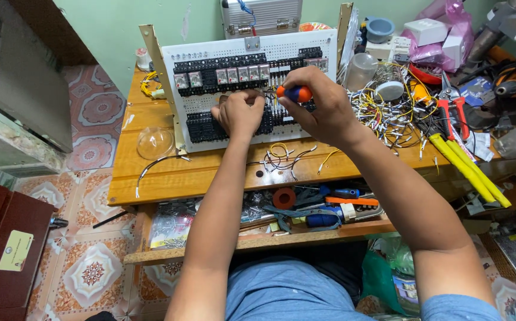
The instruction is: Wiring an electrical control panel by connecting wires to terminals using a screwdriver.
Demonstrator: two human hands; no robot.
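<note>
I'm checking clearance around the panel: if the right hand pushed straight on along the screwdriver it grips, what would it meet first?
Probably the black terminal blocks on the white perforated panel. The right hand aims the screwdriver there, beside the left hand; the tip is hidden, so depth is uncertain.

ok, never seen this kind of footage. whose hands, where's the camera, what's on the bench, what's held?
There is one picture, taken by a camera worn on the person's head and looking down at their own two bare hands. No robot is involved.

The right hand grips a screwdriver with an orange and blue handle, tip aimed at a white perforated panel propped upright on a wooden workbench. The panel carries rows of black terminal blocks and relays. The left hand is closed against the panel; what it pinches is hidden.

Loose wires, red cutters and a yellow-handled tool lie to the right. A lower shelf holds more tools.
</note>
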